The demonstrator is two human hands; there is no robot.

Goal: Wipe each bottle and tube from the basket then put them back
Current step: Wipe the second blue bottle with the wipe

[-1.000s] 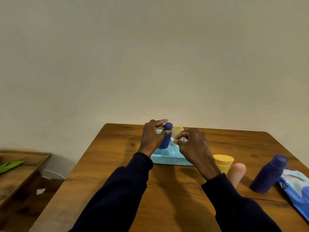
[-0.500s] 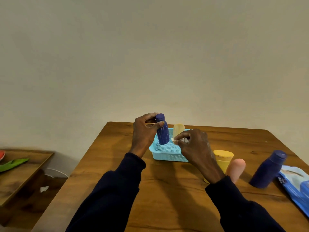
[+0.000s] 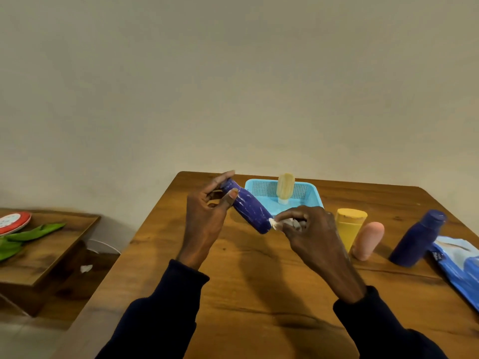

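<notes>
- Currently the blue bottle (image 3: 247, 206) is in the air over the table (image 3: 259, 286), just left of the basket (image 3: 262, 189) and outside it.
- Its long axis is tilted on a diagonal: the top end points up-left and away, the base points down-right toward the right hand.
- The left hand (image 3: 207, 221) grips the top end, with thumb and fingers wrapped round it. The cap is mostly hidden under the fingers.
- The right hand (image 3: 307, 230) has its fingers curled, pinching a white wipe (image 3: 273, 223) that touches the bottle's base.
- One cream tube (image 3: 285, 186) stands upright in the basket, cap down.
- On the table right of the basket, in a row: a yellow tube (image 3: 348, 228), a pink tube (image 3: 368, 240) just beside it, then a second dark blue bottle (image 3: 417, 239) leaning.
- A blue packet (image 3: 460, 265) lies at the right edge, next to that bottle.
</notes>
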